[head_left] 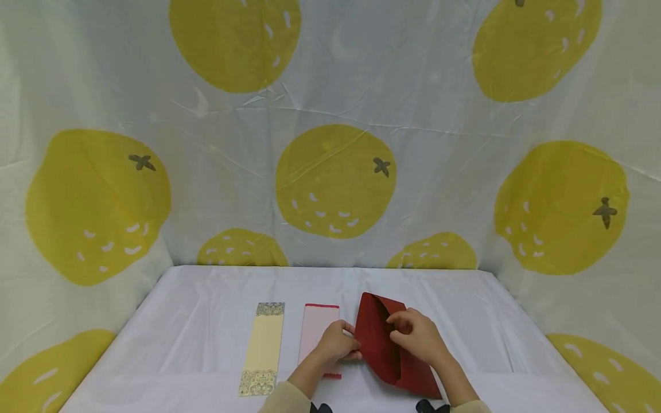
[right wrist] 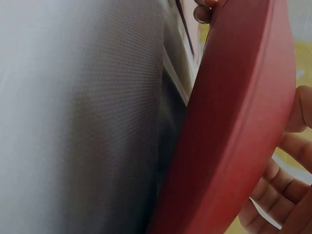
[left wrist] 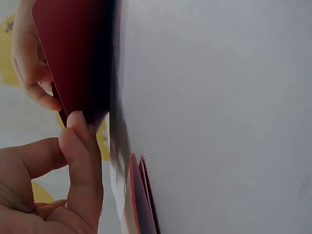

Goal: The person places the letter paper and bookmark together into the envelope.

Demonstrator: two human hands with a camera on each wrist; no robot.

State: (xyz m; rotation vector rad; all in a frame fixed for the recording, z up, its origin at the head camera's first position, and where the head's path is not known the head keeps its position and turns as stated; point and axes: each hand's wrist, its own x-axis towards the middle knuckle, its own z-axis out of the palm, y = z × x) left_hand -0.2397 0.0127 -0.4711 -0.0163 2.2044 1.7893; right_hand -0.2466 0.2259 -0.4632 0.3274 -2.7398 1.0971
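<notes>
A red envelope (head_left: pixel 374 332) stands tilted up off the white table, its flap raised and its dark mouth facing my right hand. With thumb and fingers, my left hand (head_left: pixel 338 344) pinches the envelope's left edge; in the left wrist view the fingertips (left wrist: pixel 78 122) meet that edge. At the mouth is my right hand (head_left: pixel 420 335), thumb and forefinger bent loosely with a gap between their tips. From the right wrist, its fingers (right wrist: pixel 285 180) show beside the envelope's far edge, partly hidden behind the red paper. A pink envelope (head_left: pixel 320 324) with red ends lies partly under my left hand.
Left of the pink envelope lies a cream envelope (head_left: pixel 264 344) with patterned ends. White cloth covers the table (head_left: pixel 206 321). A curtain (head_left: pixel 439 189) printed with yellow fruit hangs behind and on both sides.
</notes>
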